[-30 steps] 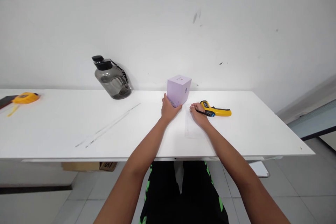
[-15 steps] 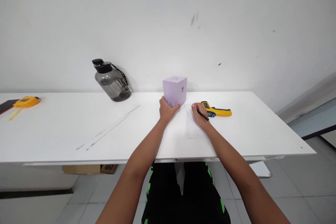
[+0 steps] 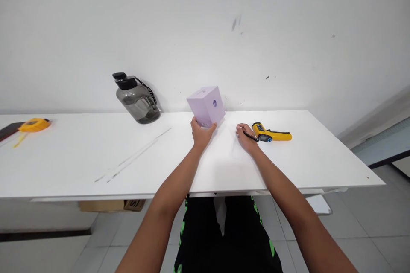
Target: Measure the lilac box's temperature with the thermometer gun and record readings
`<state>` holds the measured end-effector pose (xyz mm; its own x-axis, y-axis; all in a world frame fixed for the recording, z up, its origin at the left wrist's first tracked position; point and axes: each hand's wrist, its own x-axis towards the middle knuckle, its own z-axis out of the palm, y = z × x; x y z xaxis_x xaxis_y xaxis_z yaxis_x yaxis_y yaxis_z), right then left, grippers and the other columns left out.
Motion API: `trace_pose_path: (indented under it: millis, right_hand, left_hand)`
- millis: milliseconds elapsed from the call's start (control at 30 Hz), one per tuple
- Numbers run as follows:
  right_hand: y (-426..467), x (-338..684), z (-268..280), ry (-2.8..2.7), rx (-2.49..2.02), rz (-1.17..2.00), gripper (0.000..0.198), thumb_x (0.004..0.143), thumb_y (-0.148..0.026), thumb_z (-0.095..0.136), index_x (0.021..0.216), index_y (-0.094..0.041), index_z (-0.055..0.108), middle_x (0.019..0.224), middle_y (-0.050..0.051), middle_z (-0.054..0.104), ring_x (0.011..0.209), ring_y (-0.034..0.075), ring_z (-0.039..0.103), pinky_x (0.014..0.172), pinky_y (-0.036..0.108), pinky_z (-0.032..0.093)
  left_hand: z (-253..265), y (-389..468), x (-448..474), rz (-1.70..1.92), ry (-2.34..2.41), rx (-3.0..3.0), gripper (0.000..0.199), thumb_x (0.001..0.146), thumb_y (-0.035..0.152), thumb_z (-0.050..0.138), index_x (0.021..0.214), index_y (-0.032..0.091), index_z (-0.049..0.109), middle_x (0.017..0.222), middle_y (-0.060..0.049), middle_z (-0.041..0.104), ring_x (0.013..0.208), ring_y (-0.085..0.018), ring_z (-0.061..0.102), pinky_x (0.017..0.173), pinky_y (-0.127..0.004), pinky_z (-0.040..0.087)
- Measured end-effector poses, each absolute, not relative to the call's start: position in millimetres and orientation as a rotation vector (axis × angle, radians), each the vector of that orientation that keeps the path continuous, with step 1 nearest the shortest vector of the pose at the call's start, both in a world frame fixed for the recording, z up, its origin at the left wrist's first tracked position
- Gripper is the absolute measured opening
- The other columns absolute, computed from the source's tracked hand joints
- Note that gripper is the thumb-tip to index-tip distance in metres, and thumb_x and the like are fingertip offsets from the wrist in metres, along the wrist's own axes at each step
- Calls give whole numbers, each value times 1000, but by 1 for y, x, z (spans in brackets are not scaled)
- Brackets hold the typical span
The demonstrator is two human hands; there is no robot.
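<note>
A pale purple box (image 3: 207, 106) with a dark logo is gripped low at its near side by my left hand (image 3: 201, 134). The box is tilted, and its base seems partly off the table, though its lower edge is partly hidden by my fingers. In my right hand (image 3: 246, 137) a black pen (image 3: 250, 136) lies between the fingers, its rear end pointing right. That hand rests on the white table (image 3: 144, 158), just left of a yellow and black infrared thermometer (image 3: 273, 134) lying on its side.
A grey see-through water bottle (image 3: 137, 100) with a black cap stands by the wall at left. Farther left lies a yellow tape measure (image 3: 34, 125) beside a dark flat object (image 3: 11, 130). Below the table a cardboard box (image 3: 102, 205) sits on the floor.
My left hand has turned and tilted the purple box, shifting it left. My right hand, still with the pen, and the thermometer have shifted slightly right.
</note>
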<state>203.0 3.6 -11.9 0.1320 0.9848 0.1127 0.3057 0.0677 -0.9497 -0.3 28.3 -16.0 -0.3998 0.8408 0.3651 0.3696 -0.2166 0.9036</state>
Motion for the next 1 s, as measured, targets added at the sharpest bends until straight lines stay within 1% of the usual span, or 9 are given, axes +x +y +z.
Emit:
trace_pose_path:
  millis: [133, 233, 300, 400, 567, 633, 733, 867, 1000]
  right_hand:
    - [4, 203, -10, -1296, -1400, 987, 41, 85, -57, 55, 108, -24, 61, 82, -1, 67, 68, 15, 60, 74, 32, 50]
    - [2, 202, -10, -1345, -1394, 993, 39, 85, -55, 55, 109, -25, 62, 83, -2, 67, 70, 15, 60, 76, 32, 49]
    - [1, 201, -12, -1383, -1403, 974, 40, 86, -56, 53, 110, -26, 61, 83, -2, 67, 72, 15, 61, 76, 33, 48]
    - [0, 201, -14, -1400, -1411, 933, 42, 87, -59, 51, 111, -26, 61, 84, -1, 67, 74, 17, 62, 76, 34, 48]
    - [0, 201, -13, -1373, -1484, 752, 40, 87, -57, 48, 107, -24, 61, 78, -1, 67, 80, 20, 63, 79, 34, 48]
    - [1, 202, -13, -1354, -1502, 786, 37, 87, -55, 49, 106, -25, 61, 78, 0, 68, 78, 20, 63, 76, 33, 47]
    - [0, 201, -12, -1324, -1457, 918, 37, 86, -55, 51, 104, -25, 61, 79, 0, 69, 70, 18, 60, 69, 32, 47]
    - [-6, 195, -11, -1375, -1345, 1051, 45, 85, -63, 53, 108, -25, 62, 76, -1, 69, 60, 15, 56, 62, 29, 45]
    - [-9, 189, -9, -1345, -1255, 1095, 62, 88, -76, 37, 111, -24, 61, 74, -1, 66, 54, 13, 52, 61, 29, 45]
  left_hand:
    - [-4, 23, 4, 1623, 1689, 1237, 85, 69, 45, 81, 137, 24, 35, 140, -15, 47, 128, -27, 55, 106, -44, 47]
    - [4, 17, 4, 1577, 1853, 1236, 88, 64, 46, 84, 134, 23, 36, 139, -15, 46, 129, -31, 52, 109, -48, 44]
    - [7, 14, 4, 1582, 1819, 1396, 91, 62, 45, 86, 134, 26, 35, 137, -13, 46, 129, -30, 52, 107, -45, 45]
    - [7, 10, 6, 1643, 1761, 1460, 90, 64, 42, 85, 135, 26, 31, 134, -12, 46, 127, -28, 53, 102, -41, 48]
    - [4, 2, 10, 1566, 1738, 1635, 95, 57, 44, 87, 132, 26, 33, 131, -11, 47, 122, -29, 55, 99, -42, 49]
    - [3, 1, 12, 1585, 1690, 1629, 93, 59, 44, 86, 133, 25, 32, 133, -12, 47, 123, -28, 55, 99, -41, 49]
    - [-2, 5, 11, 1602, 1641, 1581, 91, 61, 43, 85, 133, 24, 32, 134, -13, 47, 125, -28, 54, 102, -41, 48]
    - [-10, 12, 6, 1618, 1598, 1541, 91, 62, 44, 85, 134, 24, 34, 135, -13, 46, 129, -28, 52, 105, -40, 46]
    - [-13, 14, 6, 1620, 1564, 1545, 92, 63, 44, 84, 136, 24, 32, 137, -13, 45, 129, -28, 51, 103, -40, 47]
